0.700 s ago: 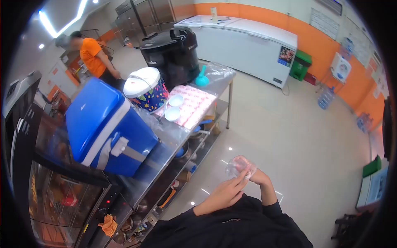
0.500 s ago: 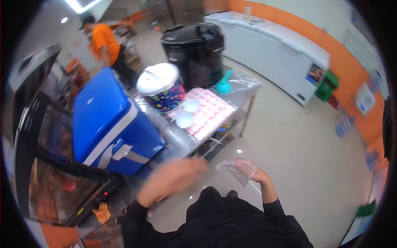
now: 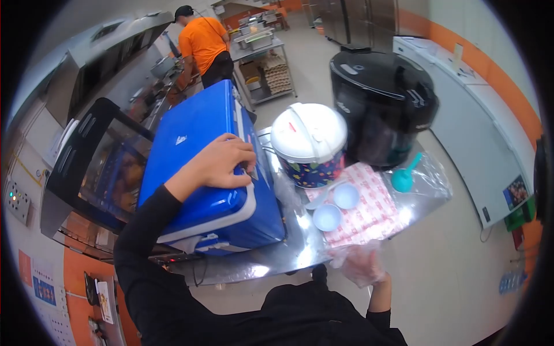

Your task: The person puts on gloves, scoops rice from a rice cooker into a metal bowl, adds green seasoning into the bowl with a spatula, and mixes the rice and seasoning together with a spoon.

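Observation:
My left hand (image 3: 228, 161) is bare and lies on the blue cooler box (image 3: 190, 135). Its fingers curl over the right edge of the lid, near a pale trim strip, and the fingertips are partly hidden. The lid looks closed. A loose clear plastic glove covers my right hand (image 3: 363, 265), which is just in front of the metal table's (image 3: 291, 254) near edge. Its fingers are apart inside the baggy plastic and hold nothing I can see. Closest to it are a pink-and-white patterned sheet (image 3: 366, 222) and two pale cups (image 3: 328, 217) (image 3: 346, 196).
Behind the cups stand a floral bucket-shaped pot (image 3: 309, 173) with a white lid and a large black appliance (image 3: 378, 115). A teal funnel-like tool (image 3: 403, 180) lies to the right. A glass display warmer (image 3: 107, 161) is at left. A person in orange (image 3: 202, 43) works farther back.
My left hand has moved up and left onto the cooler lid. My right hand is now closer to the table edge. The view has turned left and nearer to the table.

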### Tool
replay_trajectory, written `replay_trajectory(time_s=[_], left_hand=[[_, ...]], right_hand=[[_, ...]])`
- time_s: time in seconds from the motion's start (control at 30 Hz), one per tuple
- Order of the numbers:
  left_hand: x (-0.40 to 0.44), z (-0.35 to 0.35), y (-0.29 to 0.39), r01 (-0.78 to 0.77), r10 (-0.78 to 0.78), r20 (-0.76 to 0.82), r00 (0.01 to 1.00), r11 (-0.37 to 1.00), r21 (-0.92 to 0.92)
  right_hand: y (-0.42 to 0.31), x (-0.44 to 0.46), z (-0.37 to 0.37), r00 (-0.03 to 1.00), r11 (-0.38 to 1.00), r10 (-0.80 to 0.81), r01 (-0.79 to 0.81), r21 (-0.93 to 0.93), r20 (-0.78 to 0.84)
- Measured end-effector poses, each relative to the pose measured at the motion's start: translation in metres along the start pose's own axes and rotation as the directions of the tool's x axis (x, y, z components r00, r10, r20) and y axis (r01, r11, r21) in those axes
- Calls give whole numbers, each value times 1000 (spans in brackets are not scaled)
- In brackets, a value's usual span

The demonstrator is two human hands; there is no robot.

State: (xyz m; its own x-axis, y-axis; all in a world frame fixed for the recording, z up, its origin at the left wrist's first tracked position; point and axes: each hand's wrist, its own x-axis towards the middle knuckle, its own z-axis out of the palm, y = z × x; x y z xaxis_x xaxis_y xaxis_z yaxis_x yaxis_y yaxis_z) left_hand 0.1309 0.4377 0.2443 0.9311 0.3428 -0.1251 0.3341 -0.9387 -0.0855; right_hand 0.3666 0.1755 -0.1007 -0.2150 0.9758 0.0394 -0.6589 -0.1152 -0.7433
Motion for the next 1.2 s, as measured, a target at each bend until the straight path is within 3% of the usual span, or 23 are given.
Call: replay_trajectory(time_s=[0.07, 0.1, 0.2, 0.23, 0.27, 0.3, 0.37, 0.47, 0.5, 0.57, 0.6, 0.67, 0.7, 0.73, 0.83, 1.0, 1.03, 1.17, 1.2], left_hand=[[4, 1, -8, -123, 124, -28, 992, 991, 53], [-1, -8, -14, -100, 100, -39, 994, 995, 4], [-27, -70, -25, -33, 26, -100, 995, 997, -70], [-46, -93, -31, 11, -29, -186, 982, 995, -98], [-68, -110, -38, 56, -86, -297, 951, 993, -107], [-90, -121, -50, 92, -178, -331, 927, 962, -258], [-127, -138, -63, 80, -236, -411, 880, 929, -362], [-166, -132, -90, -106, -286, -513, 809, 788, -606], [-176, -131, -97, -174, -268, -526, 807, 743, -646], [-181, -156, -126, -290, 48, -395, 918, 760, -581], [-167, -173, -147, -412, 309, -280, 909, 767, -492], [-152, -161, -147, -406, 305, -282, 909, 797, -448], [-151, -137, -120, -264, 45, -406, 913, 825, -500], [-138, -119, -98, -166, -98, -448, 889, 842, -513], [-80, -88, -60, -4, -91, -288, 953, 950, -314], [-21, -31, -35, 9, -30, -123, 992, 984, -175], [-14, -24, -29, 12, -27, -97, 995, 989, -149], [-5, -15, -6, 162, -166, -27, 986, 979, -123], [-4, -17, 6, 215, -224, -87, 971, 971, -106]], right_hand=[[-2, 30, -9, 996, 980, -57, 42, 194, 70], [-9, 43, -8, 991, 964, -83, 54, 258, 103], [-41, 81, -6, 989, 981, -11, -18, 194, 147], [-46, 88, -2, 996, 991, 65, -72, 117, 57], [-54, 101, 3, 992, 989, 66, -79, 127, 106], [-61, 114, 7, 986, 987, 66, -88, 137, 155], [-78, 145, 14, 875, 934, -116, -65, 351, 471], [-93, 172, 21, 909, 885, -75, -129, 447, 411], [-98, 185, 26, 888, 894, -101, -117, 433, 448], [-106, 203, 31, 873, 912, -115, -97, 400, 475], [-108, 209, 33, 866, 919, -126, -81, 385, 483], [-113, 221, 41, 856, 933, -152, -40, 357, 493], [-115, 226, 46, 851, 941, -179, 2, 338, 494], [-116, 230, 49, 846, 947, -210, 51, 317, 491], [-113, 225, 45, 843, 936, -298, 166, 309, 448], [-124, 187, 34, 881, 900, -375, 272, 340, 289], [-129, 175, 29, 903, 923, -360, 309, 230, 233], [-142, 136, 1, 890, 915, -398, 365, 174, 222], [-145, 126, -2, 891, 906, -414, 382, 184, 189]])
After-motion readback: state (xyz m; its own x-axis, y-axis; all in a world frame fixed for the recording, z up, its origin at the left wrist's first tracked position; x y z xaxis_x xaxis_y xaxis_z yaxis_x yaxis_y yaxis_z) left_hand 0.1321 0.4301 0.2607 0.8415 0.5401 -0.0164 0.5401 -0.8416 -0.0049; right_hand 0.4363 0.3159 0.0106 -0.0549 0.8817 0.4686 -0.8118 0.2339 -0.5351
